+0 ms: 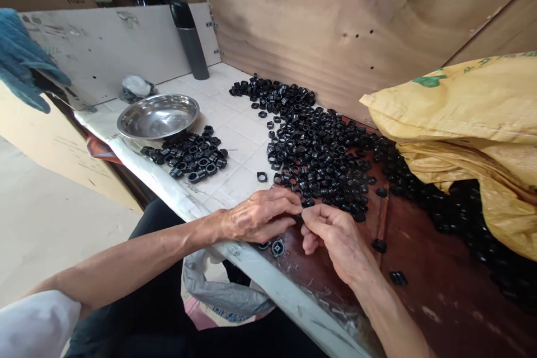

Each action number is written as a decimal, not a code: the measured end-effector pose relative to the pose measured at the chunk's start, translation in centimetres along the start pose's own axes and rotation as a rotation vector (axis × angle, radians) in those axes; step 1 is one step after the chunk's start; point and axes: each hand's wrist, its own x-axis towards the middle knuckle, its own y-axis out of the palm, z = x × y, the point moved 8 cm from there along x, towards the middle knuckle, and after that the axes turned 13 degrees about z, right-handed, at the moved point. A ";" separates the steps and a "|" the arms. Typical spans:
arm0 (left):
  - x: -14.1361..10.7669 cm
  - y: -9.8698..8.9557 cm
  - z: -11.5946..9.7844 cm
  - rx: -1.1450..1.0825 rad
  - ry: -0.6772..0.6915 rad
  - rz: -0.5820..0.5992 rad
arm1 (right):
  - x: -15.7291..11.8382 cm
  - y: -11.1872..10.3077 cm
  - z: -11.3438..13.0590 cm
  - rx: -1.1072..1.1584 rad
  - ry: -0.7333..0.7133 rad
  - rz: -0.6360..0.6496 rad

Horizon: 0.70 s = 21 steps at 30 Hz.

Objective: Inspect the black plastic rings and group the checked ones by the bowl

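My left hand (262, 215) rests low over the table's front edge, its fingers closed around a small black part that barely shows. Facing it, my right hand (331, 229) pinches at the same spot, thumb and forefinger together; the fingers mostly hide what they hold. Just beyond the fingertips spreads a large heap of black plastic rings (319, 145). One loose ring (262, 177) lies apart on the white tiles. Below my left hand sits a round black part with a spoked centre (277, 246), with another half hidden beside it.
A steel bowl (159, 114) stands at the left behind a smaller pile of black parts (197, 156). Farther back is a dark flask (191, 45). A yellow sack (470, 123) lies over more black parts at right. An open bag (226, 293) hangs below the table edge.
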 end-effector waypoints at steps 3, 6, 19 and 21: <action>-0.6 0.4 0.2 -0.052 -0.118 0.144 | 0.0 -2.4 1.0 -0.400 -0.045 -0.043; -1.1 0.8 0.6 -0.022 -0.216 0.245 | -0.1 -4.3 1.9 -0.700 -0.169 -0.208; 1.8 2.1 4.1 0.181 -0.469 0.149 | 1.2 -1.9 0.7 -1.064 -0.371 -0.195; 2.1 2.5 4.0 0.191 -0.457 0.165 | 1.1 -1.9 0.9 -1.060 -0.400 -0.211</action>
